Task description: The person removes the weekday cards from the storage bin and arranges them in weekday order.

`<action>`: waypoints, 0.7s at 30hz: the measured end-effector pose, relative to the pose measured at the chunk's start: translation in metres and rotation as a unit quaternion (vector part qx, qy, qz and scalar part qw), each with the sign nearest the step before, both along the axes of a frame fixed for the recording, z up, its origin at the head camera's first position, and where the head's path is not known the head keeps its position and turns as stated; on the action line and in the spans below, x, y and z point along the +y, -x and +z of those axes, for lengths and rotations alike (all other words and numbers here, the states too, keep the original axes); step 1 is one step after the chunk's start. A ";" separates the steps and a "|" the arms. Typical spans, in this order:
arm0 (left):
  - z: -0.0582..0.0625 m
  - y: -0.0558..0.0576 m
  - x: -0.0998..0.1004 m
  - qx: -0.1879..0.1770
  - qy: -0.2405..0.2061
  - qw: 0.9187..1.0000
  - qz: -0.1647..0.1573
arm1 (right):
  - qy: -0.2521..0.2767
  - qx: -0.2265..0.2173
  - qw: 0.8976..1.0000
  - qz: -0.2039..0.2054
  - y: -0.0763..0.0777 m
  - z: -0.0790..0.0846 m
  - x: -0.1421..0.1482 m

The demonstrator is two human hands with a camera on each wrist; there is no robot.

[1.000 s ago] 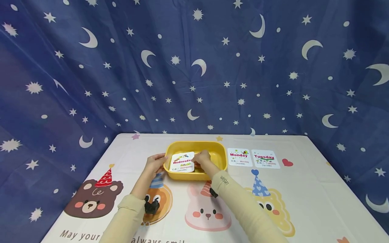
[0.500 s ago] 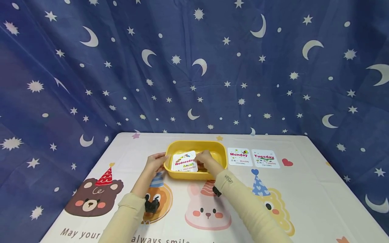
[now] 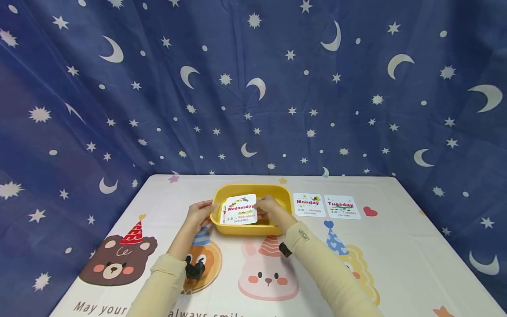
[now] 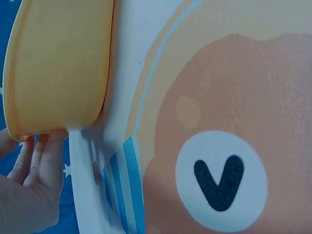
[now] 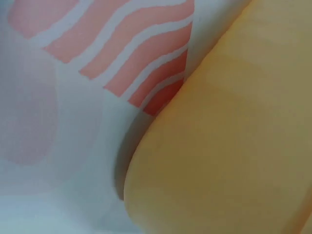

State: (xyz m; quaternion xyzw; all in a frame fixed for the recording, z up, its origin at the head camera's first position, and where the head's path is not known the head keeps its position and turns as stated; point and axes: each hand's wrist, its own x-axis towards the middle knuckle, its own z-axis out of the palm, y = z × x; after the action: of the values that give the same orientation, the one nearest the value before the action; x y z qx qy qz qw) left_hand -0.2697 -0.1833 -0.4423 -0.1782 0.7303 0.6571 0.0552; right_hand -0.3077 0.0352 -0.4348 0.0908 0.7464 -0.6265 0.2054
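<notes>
A yellow plastic basin [image 3: 253, 230] stands on the table toward the back. My left hand [image 3: 198, 215] grips its left rim; in the left wrist view the fingers [image 4: 48, 163] press the basin's outer wall. Inside the basin, my right hand [image 3: 271, 207] pinches the right edge of a white "Wednesday" card [image 3: 241, 209], which is tilted up and faces me. Behind it peeks the left edge of another white card [image 3: 223, 216] showing a red letter "T". The right wrist view holds only the basin's yellow wall [image 5: 219, 136] and cloth; the right hand is hidden there.
To the right of the basin lie a "Monday" card [image 3: 309, 205] and a "Tuesday" card [image 3: 343, 207], side by side. A white cloth with cartoon animals [image 3: 268, 277] covers the table. A blue star-and-moon curtain [image 3: 253, 88] rises along the back edge.
The right hand has lifted the "Wednesday" card slightly and shifted it right, uncovering the edge of another card behind it. The left hand stays at the rim.
</notes>
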 end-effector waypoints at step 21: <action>-0.001 0.000 -0.001 0.002 0.007 1.000 -0.007 | 0.085 -0.009 0.996 -0.007 -0.015 0.025 0.029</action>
State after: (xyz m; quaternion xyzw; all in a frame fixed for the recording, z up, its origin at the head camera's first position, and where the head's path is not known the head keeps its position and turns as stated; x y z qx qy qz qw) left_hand -0.2702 -0.1845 -0.4435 -0.1720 0.7363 0.6519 0.0574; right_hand -0.2927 0.0642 -0.4095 0.0837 0.6881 -0.6880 0.2147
